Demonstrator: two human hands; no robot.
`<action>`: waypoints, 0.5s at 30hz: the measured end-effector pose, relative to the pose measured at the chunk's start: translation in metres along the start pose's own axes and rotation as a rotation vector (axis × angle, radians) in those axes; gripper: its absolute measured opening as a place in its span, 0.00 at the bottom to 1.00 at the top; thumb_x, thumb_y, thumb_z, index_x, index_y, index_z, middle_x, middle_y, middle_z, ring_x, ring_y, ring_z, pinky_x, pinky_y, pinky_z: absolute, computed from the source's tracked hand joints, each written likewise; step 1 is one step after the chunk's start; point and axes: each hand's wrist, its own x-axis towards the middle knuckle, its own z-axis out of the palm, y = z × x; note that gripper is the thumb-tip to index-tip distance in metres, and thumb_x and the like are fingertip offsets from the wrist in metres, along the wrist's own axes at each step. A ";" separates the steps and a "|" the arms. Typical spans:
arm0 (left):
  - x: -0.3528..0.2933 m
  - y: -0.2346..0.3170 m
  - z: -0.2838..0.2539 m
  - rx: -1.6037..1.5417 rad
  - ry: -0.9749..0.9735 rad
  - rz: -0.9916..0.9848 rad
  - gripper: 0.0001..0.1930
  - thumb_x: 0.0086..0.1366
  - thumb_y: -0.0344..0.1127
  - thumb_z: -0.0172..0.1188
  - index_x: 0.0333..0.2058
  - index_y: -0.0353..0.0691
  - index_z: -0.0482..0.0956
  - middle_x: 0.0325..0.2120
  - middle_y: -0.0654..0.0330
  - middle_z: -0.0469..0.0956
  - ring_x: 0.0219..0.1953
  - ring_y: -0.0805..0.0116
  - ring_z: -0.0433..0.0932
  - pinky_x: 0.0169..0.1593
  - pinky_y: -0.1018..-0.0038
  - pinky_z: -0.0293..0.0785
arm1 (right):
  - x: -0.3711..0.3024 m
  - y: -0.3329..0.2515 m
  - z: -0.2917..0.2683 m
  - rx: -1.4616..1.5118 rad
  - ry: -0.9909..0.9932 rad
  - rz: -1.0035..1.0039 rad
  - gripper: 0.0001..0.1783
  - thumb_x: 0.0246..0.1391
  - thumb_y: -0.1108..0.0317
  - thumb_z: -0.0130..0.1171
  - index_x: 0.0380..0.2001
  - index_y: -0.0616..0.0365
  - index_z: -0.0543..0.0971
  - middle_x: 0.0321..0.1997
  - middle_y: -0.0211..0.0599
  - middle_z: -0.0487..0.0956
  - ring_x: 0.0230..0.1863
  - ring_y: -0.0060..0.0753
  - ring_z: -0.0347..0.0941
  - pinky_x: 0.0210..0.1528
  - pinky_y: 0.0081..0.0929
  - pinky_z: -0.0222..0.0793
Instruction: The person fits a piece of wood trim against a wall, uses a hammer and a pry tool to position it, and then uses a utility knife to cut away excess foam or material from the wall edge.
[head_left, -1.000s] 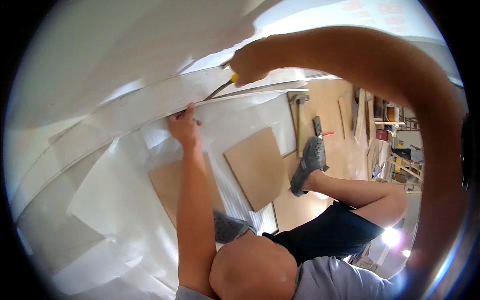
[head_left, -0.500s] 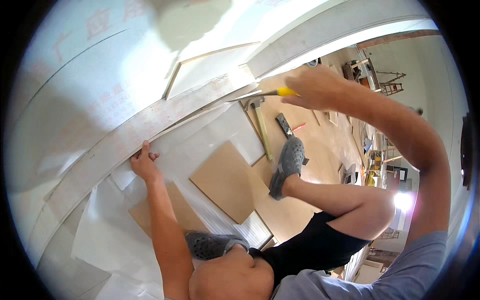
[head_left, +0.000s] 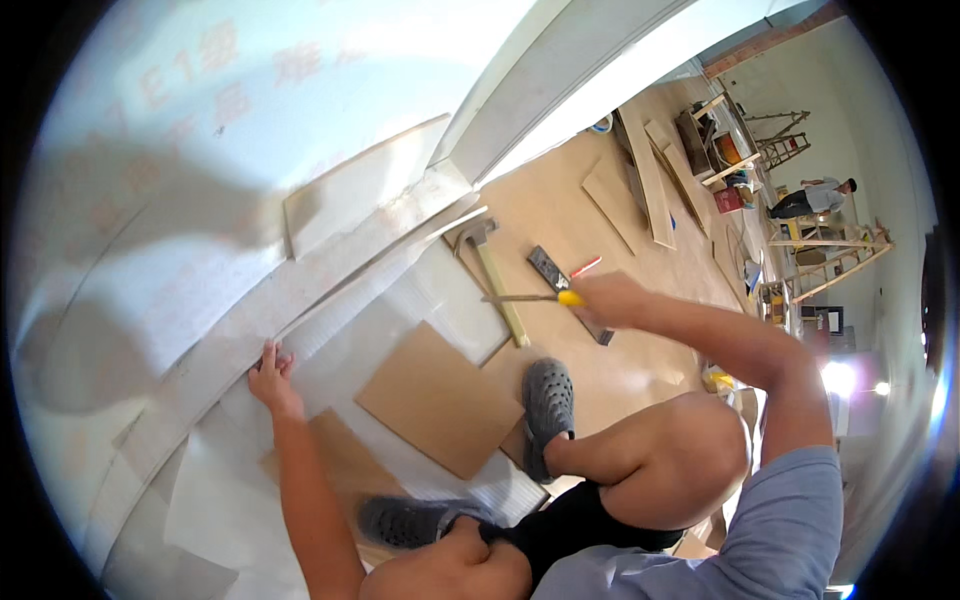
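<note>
My left hand [head_left: 275, 377] reaches to the foot of the white wall panel, its fingers apart and touching the near end of a thin pale strip [head_left: 385, 258]. That strip runs along the lower ledge [head_left: 330, 255]. My right hand [head_left: 612, 300] is closed around the yellow handle of a tool with a narrow metal blade [head_left: 525, 298]; its exact kind is unclear. The blade points left, above a claw hammer [head_left: 500, 290] with a yellowish handle lying on the floor. Beyond the tool lie a dark bar-shaped object [head_left: 548, 270] and a red-and-white marker-like stick [head_left: 587, 266].
A square brown board [head_left: 440, 400] lies on white sheeting between my left arm and my shoes [head_left: 548, 400]. A small white panel [head_left: 365, 185] leans against the wall. Farther off are long boards [head_left: 650, 185], wooden trestles [head_left: 845, 262] and a person [head_left: 820, 197].
My right hand has drawn the yellow-handled tool back from the strip, nearer to me. My left hand stays at the ledge. The view has shifted, and a person now shows in the distance.
</note>
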 end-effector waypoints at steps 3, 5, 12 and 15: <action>-0.010 0.008 0.001 0.038 -0.163 -0.079 0.17 0.69 0.39 0.66 0.47 0.32 0.75 0.45 0.52 0.81 0.38 0.68 0.79 0.48 0.63 0.82 | 0.004 0.019 0.064 0.225 0.028 0.070 0.13 0.60 0.60 0.56 0.39 0.59 0.78 0.33 0.49 0.84 0.37 0.55 0.82 0.39 0.52 0.76; 0.012 -0.016 0.010 0.019 -0.511 -0.014 0.16 0.73 0.40 0.59 0.52 0.35 0.72 0.44 0.53 0.79 0.46 0.59 0.79 0.51 0.58 0.80 | 0.039 0.070 0.115 0.223 0.077 0.232 0.11 0.56 0.64 0.58 0.38 0.58 0.81 0.33 0.51 0.83 0.37 0.52 0.82 0.37 0.52 0.75; 0.005 0.055 -0.130 1.280 -1.055 -0.025 0.19 0.73 0.47 0.54 0.57 0.47 0.77 0.56 0.58 0.79 0.57 0.56 0.77 0.63 0.58 0.70 | 0.127 -0.016 0.188 0.556 0.400 0.087 0.30 0.54 0.48 0.68 0.46 0.65 0.77 0.50 0.50 0.74 0.55 0.52 0.73 0.51 0.50 0.76; -0.040 0.082 -0.125 1.540 -1.139 -0.061 0.20 0.72 0.47 0.56 0.56 0.45 0.79 0.52 0.57 0.80 0.53 0.58 0.77 0.60 0.60 0.71 | 0.135 -0.023 0.188 0.542 0.440 0.062 0.30 0.57 0.46 0.65 0.46 0.65 0.76 0.50 0.50 0.74 0.51 0.54 0.75 0.51 0.47 0.75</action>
